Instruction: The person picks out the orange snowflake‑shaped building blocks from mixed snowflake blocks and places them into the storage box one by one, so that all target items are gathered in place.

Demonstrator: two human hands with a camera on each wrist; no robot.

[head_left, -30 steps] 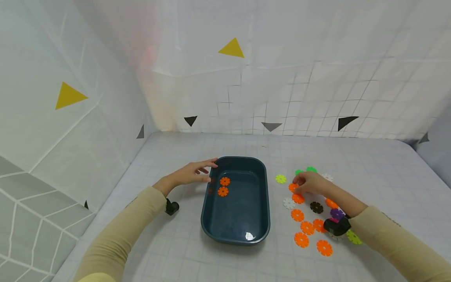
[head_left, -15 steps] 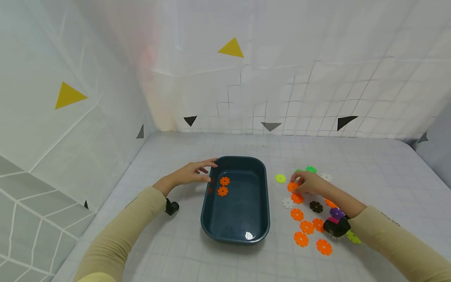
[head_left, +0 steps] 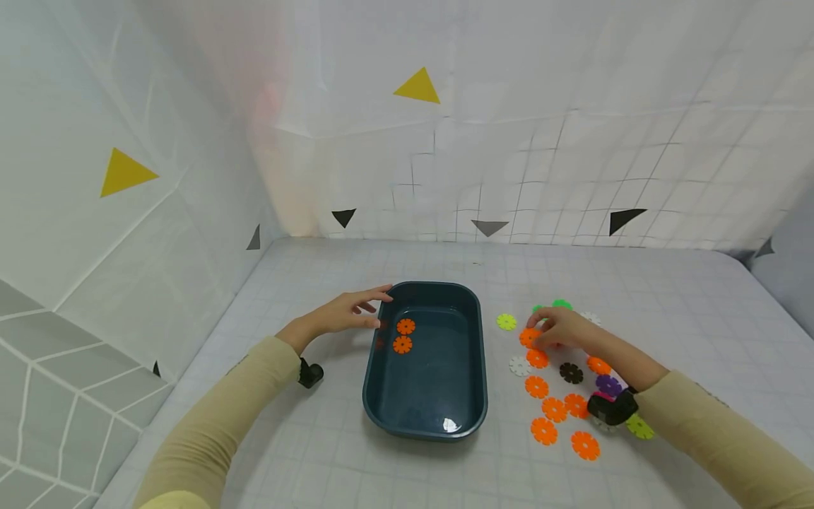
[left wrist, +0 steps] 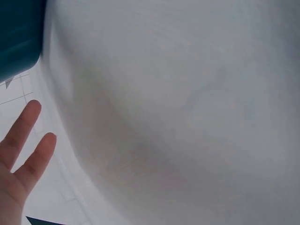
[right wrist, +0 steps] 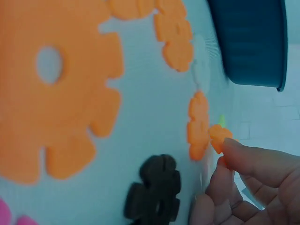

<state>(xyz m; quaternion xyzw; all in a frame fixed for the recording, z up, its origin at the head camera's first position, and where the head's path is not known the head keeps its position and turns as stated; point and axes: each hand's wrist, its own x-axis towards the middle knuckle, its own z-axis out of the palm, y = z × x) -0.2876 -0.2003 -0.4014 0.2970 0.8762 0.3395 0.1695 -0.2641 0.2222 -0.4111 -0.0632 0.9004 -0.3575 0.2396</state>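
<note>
A dark teal plastic tub [head_left: 439, 431] stands mid-table with two orange notched discs [head_left: 403, 344] lying inside. My left hand [head_left: 343, 312] rests at its left rim, fingers extended; the left wrist view shows two spread fingers [left wrist: 35, 161] below the tub's corner. To the tub's right, my right hand [head_left: 562, 329] pinches an orange notched disc [head_left: 529, 338] between thumb and fingers. In the right wrist view that pinched disc [right wrist: 219, 136] shows at the thumb tip, close to another orange disc [right wrist: 198, 125] on the cloth.
Around the right hand lie more discs: a yellow one [head_left: 506, 322], a white one [head_left: 519, 365], a black one [head_left: 571, 372], a purple one [head_left: 608, 385], green ones [head_left: 562, 305] and several orange ones [head_left: 544, 431]. White sheeting [head_left: 509, 155] walls the table's back and left side.
The right hand has shifted only slightly, its fingers still on the orange disc. My left hand and the tub have stayed in place.
</note>
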